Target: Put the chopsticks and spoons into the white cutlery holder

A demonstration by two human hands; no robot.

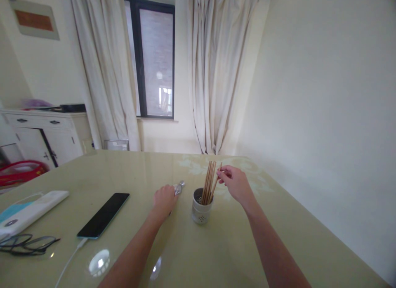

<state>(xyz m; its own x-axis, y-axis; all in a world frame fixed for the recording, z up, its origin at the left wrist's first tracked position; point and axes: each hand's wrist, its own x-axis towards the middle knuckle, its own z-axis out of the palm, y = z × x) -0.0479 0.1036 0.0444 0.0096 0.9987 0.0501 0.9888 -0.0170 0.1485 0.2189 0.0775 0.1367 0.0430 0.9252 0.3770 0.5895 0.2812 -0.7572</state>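
A perforated metal utensil holder (199, 216) stands upright on the table, with several wooden chopsticks (208, 182) leaning in it. My right hand (235, 181) is closed in a pinch on the upper part of one chopstick (215, 184), whose lower end is inside the holder. To the left of the holder, my left hand (163, 202) is closed around what look like metal spoons (179, 187). Their shiny rounded ends stick out past the fingers; the rest is mostly hidden by the hand.
A black-screened phone (103, 216) with a white cable lies on the left of the glossy table (235, 251). Farther left are a white power strip or similar device (37, 209) and a pair of glasses (29, 244). A wall (334, 114) borders the table's right side.
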